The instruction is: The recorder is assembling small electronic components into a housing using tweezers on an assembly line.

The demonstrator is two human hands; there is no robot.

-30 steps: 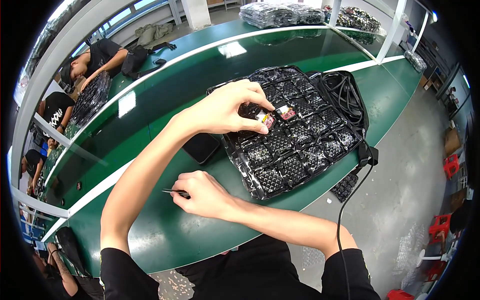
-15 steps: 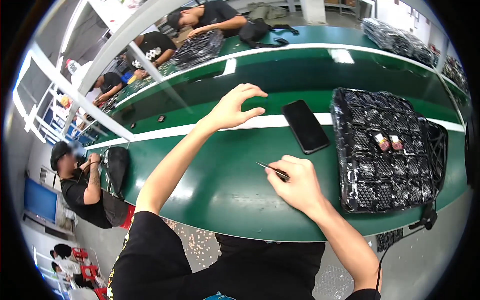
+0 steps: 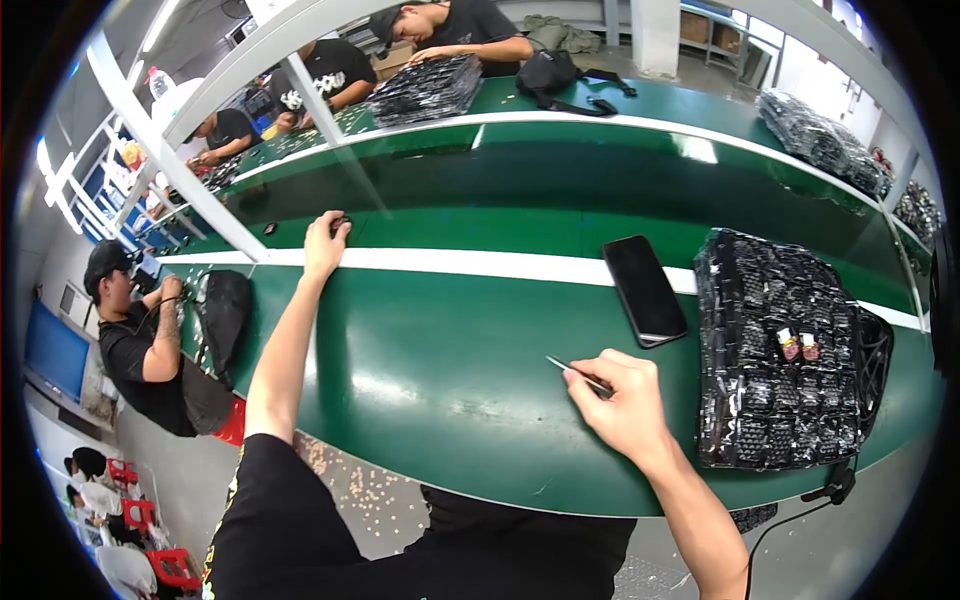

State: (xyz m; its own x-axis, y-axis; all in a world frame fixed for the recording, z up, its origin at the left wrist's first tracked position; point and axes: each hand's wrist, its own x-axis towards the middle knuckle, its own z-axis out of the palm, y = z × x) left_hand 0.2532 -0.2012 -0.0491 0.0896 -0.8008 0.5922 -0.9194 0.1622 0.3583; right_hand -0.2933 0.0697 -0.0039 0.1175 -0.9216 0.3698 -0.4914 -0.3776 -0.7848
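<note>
My left hand [image 3: 322,246] reaches out to the far left, over the green strip past the white divider. Its fingertips are closed around a small dark piece [image 3: 343,223], which they partly hide. Low over the near green table [image 3: 440,370], my right hand [image 3: 622,398] pinches slim dark tweezers [image 3: 585,378]. Their bare metal tip points up and left, touching nothing. Beyond the right hand lies a black smartphone [image 3: 645,291], with its top end across the white divider.
At the right stands a stack of black plastic-wrapped trays [image 3: 770,400] with two small red-and-white items [image 3: 789,345] on top. A black cable [image 3: 765,530] hangs beside it. Another small dark piece [image 3: 270,229] lies farther left. Co-workers sit beyond, and one person [image 3: 145,340] sits at left beside a black bag [image 3: 226,315].
My left hand has swung left from the middle and closed its spread fingers at the small dark piece. The right hand keeps the tweezers. The whole view has shifted slightly.
</note>
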